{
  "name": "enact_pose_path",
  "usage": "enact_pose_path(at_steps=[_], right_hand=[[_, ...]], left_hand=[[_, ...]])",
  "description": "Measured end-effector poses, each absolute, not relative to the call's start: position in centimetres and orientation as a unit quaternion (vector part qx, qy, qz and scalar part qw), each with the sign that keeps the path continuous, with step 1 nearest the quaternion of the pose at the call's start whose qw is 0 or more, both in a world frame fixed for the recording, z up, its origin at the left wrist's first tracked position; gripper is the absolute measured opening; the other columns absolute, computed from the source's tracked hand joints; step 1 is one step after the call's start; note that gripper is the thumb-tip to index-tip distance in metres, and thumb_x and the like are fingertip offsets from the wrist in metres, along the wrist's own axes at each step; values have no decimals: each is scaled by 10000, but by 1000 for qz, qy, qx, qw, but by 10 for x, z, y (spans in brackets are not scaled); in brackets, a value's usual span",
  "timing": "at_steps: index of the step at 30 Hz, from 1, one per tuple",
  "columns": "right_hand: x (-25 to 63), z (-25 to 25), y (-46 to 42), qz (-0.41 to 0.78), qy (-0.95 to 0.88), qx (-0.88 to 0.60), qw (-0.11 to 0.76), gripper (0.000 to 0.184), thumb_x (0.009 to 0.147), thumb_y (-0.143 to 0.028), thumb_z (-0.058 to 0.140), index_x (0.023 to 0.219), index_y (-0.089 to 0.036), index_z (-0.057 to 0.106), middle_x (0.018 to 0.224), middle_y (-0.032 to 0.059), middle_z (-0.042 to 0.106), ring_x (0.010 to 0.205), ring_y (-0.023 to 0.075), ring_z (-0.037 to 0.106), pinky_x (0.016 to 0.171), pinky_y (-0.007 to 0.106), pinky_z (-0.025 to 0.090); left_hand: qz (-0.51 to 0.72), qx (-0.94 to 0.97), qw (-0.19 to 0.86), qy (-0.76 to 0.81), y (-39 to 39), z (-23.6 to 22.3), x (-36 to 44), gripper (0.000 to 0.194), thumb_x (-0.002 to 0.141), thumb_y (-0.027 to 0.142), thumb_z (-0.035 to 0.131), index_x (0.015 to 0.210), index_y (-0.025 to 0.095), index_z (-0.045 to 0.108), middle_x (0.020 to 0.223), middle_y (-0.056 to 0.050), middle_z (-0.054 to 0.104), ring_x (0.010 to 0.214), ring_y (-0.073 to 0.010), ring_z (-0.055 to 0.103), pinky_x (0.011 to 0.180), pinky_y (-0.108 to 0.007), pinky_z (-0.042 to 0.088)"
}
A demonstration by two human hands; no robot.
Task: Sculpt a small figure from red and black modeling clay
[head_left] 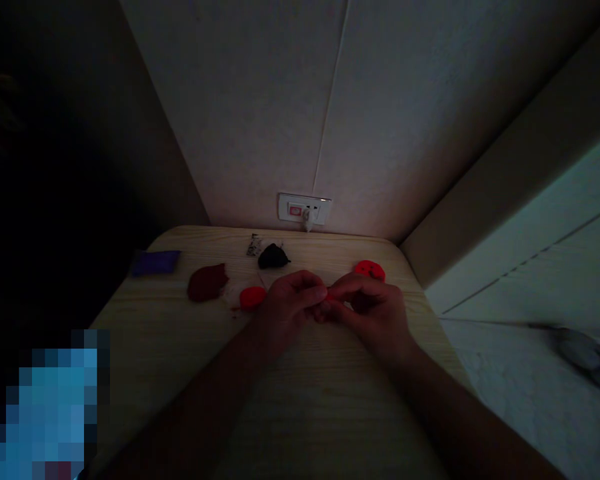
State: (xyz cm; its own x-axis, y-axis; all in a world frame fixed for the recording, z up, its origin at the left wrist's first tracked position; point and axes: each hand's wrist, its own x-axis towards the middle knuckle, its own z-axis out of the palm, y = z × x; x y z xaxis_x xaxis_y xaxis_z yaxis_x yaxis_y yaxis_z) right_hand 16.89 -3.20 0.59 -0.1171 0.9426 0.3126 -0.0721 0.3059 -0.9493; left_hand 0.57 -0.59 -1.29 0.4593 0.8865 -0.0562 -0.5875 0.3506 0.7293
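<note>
Over the wooden table (300, 413) my two hands meet, fingertips nearly together. My left hand (293, 303) is closed, its thumb and fingers pinching a small piece of red modelling clay (329, 294). From the other side, the fingertips of my right hand (375, 310) are pinched on the same piece. Most of that piece is hidden by the fingers. Just left of my left hand lies a bright red clay lump (253, 298) on a clear wrapper. Beyond my right hand rests a flat red clay disc (370, 270) with dark marks, partly covered by the hand.
A black clay lump (273, 257) lies toward the back beside a dark-smeared wrapper (253, 245). Farther left are a dark red clay piece (207, 283) and a purple packet (156, 263). A wall socket (304, 209) with a plug sits behind the table. A pixelated bright patch fills the lower left.
</note>
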Motion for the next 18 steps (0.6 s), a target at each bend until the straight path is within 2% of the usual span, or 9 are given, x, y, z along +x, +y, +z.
enact_pose_path(at_steps=[4, 10, 14, 18], right_hand=[[169, 5, -33, 409, -618, -387, 548, 202, 751, -271, 934, 896, -210, 807, 780, 36, 763, 661, 161, 731, 596, 272, 633], [168, 3, -33, 398, -611, -396, 559, 177, 791, -320, 904, 909, -225, 811, 772, 39, 772, 636, 173, 740, 540, 268, 615], [169, 3, -34, 387, -619, -400, 554, 196, 803, -323, 894, 953, -226, 814, 802, 47, 776, 652, 177, 741, 560, 278, 618], [170, 3, -35, 337, -655, -414, 536, 136, 859, -305, 846, 975, -237, 826, 821, 63, 789, 692, 184, 734, 593, 290, 608]], left_hand=[[483, 320, 778, 242, -5, -13, 7, 256, 731, 296, 888, 761, 140, 689, 634, 8, 665, 556, -108, 589, 556, -245, 470], [484, 332, 775, 236, -4, -15, 8, 254, 707, 296, 888, 790, 145, 701, 627, 7, 678, 542, -111, 588, 557, -254, 481], [491, 331, 768, 245, -5, -14, 8, 214, 725, 263, 868, 787, 147, 700, 653, -6, 702, 551, -119, 606, 550, -255, 480], [499, 328, 763, 248, -5, -14, 8, 211, 713, 247, 872, 766, 144, 695, 631, -4, 693, 544, -118, 598, 546, -256, 482]])
